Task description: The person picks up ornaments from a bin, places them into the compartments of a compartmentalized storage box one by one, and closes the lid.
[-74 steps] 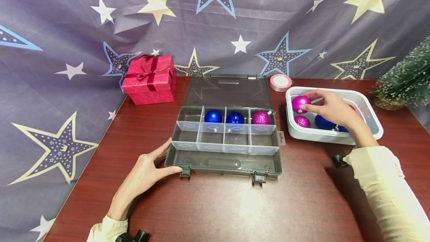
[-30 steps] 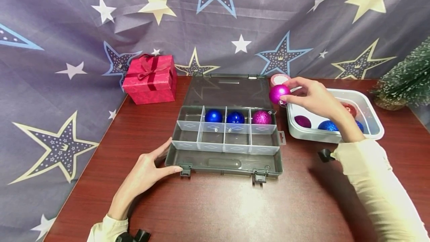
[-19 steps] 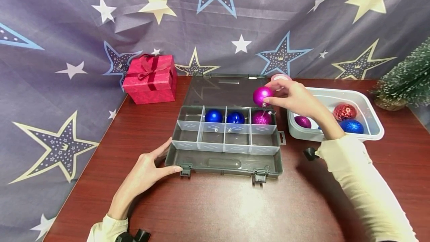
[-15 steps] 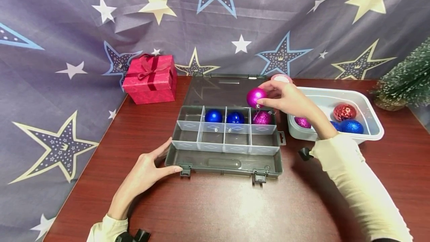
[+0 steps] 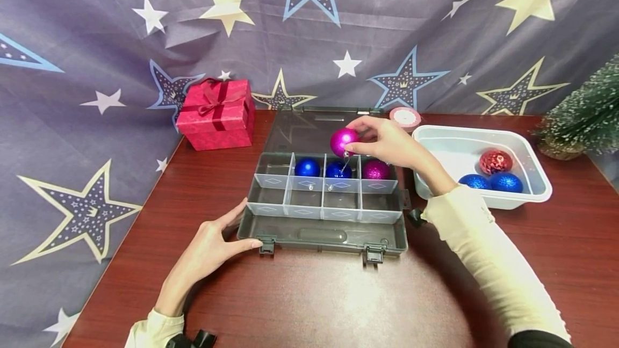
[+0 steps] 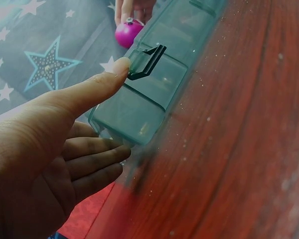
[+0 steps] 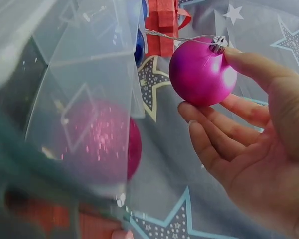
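Note:
In the head view my right hand [image 5: 387, 143] pinches a shiny magenta Christmas bauble [image 5: 343, 140] between thumb and fingers. It is held over the back row of an open grey divided case [image 5: 285, 234], its string hanging down. Below it lies a glossy blue bauble [image 5: 338, 170]; a matte blue bauble [image 5: 307, 167] and a magenta glitter bauble [image 5: 375, 169] occupy the compartments on either side. My left hand [image 5: 210, 243] touches the case's front left corner. Its thumb lies by a latch [image 6: 147, 62] in the left wrist view, with straight fingers along the side.
Right of the case stands a white tub [image 5: 529, 192] with a red bauble [image 5: 496, 161] and two blue glitter baubles [image 5: 506, 182]; my wrist covers its left part. Behind are a pink ribbon roll [image 5: 405, 117], a red gift box [image 5: 216, 117] and a small frosted tree [image 5: 582, 106].
My right hand has lifted the shiny magenta bauble out of the tub and carried it left over the case, past the magenta glitter bauble. My left hand has stayed put.

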Available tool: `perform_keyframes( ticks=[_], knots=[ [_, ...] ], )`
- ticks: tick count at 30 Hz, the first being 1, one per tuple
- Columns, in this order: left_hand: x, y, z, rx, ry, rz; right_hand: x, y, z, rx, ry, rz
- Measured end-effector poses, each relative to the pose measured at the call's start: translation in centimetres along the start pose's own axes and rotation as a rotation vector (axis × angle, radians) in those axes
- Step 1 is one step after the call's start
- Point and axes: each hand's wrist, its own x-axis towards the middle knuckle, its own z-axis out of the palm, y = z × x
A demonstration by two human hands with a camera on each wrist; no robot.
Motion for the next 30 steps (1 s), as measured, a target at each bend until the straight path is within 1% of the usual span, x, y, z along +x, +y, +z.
perform_keyframes(
  ticks=[7,16,26,30],
  knots=[
    [0.0,0.0,0.0,-0.006,-0.001,0.000,1.3,-0.4,1.5,-0.024,-0.035,-0.041],
    [-0.1,0.0,0.0,-0.011,0.000,-0.008,3.0,-1.6,3.3,-0.002,-0.093,-0.069],
    [0.0,0.0,0.1,-0.003,0.001,-0.002,5.0,-2.8,5.4,-0.008,-0.120,-0.099],
    [0.0,-0.1,0.2,0.004,0.003,-0.004,5.6,-3.3,6.0,-0.013,-0.133,-0.094]
  ],
)
